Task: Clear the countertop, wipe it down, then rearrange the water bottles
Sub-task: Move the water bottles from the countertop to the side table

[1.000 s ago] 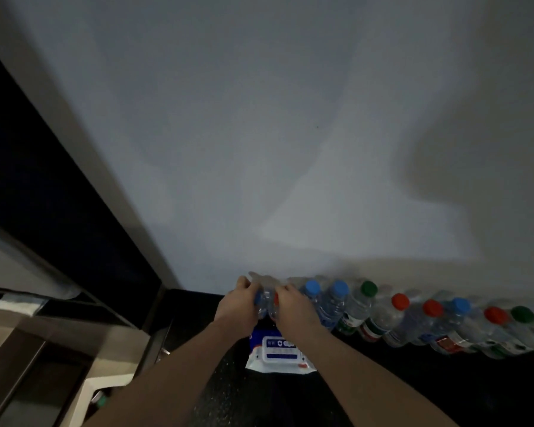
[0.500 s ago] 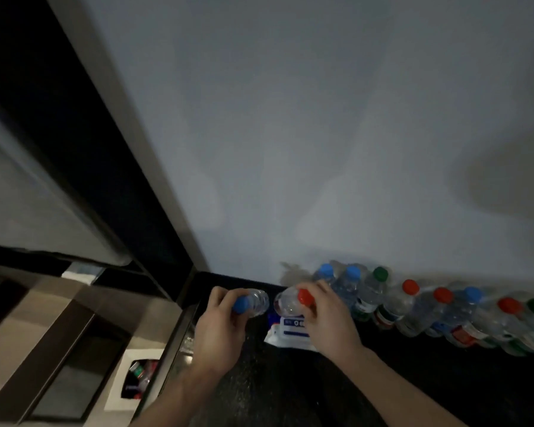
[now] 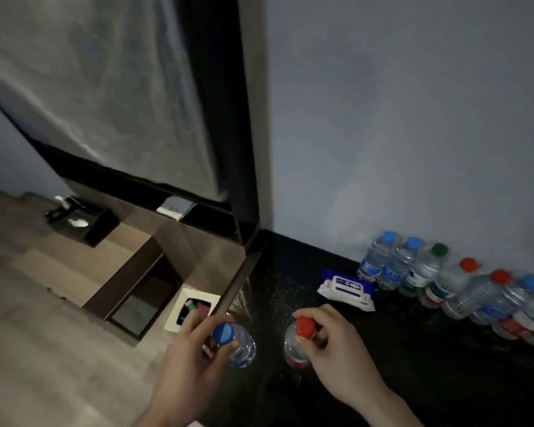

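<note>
Bottles stand upright, caps upward, above the black speckled table [image 3: 413,365]: the left hand [image 3: 185,355] grips a clear plastic blue-capped bottle [image 3: 236,343], the right hand [image 3: 333,349] a clear red-capped bottle [image 3: 296,343]. Label writing is unreadable.

Left hand [image 3: 188,362] holds a blue-capped bottle [image 3: 235,343], right hand [image 3: 333,349] a red-capped bottle [image 3: 297,342], above the black countertop [image 3: 413,365]

A white and blue soft pack of wet wipes [image 3: 346,288] lies flat near the pale grey wall [image 3: 413,118]. Down on the wood-look floor [image 3: 43,349] stands a white square bin [image 3: 174,315], and farther off a black open box [image 3: 84,221].
</note>
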`<state>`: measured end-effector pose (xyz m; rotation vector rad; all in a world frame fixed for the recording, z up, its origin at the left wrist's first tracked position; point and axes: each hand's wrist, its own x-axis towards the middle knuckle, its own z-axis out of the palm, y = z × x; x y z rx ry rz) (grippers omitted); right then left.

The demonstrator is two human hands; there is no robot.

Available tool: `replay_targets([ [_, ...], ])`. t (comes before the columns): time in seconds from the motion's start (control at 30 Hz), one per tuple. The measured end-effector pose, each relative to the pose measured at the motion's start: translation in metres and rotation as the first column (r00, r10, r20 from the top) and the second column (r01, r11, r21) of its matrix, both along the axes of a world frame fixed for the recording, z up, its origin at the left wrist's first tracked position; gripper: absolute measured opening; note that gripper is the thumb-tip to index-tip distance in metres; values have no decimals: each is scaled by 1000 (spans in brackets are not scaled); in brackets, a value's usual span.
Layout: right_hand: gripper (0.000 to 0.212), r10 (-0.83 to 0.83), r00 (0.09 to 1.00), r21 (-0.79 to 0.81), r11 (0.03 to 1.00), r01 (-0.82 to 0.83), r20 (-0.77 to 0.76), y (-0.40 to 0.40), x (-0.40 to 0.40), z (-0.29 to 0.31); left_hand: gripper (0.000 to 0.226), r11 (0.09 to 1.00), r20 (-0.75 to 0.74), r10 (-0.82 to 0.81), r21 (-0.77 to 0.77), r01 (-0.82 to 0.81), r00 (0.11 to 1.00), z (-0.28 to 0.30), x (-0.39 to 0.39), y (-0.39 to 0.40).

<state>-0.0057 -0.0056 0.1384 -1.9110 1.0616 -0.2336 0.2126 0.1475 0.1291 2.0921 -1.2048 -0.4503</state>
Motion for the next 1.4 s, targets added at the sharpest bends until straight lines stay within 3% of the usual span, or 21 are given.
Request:
replay_targets([
  [0.3, 37, 38, 995, -123, 992, -26, 96, 130, 110, 18, 35, 983, -65, 103, -146, -112, 993, 20, 78, 133],
  [0.63, 31, 130, 983, -179, 978, -106, 127, 249, 211, 27, 30, 965, -51, 224, -128, -229, 973, 30, 161, 260],
  [0.93, 34, 243, 964, -200, 955, -218, 106, 266, 318, 25, 28, 943, -26, 257, -210, -257, 966, 34, 251, 284],
  [1.4, 34, 290, 953, -120, 953, -279, 89, 215, 567, -13, 37, 951, 14, 295, -106, -292, 955, 26, 479, 239],
])
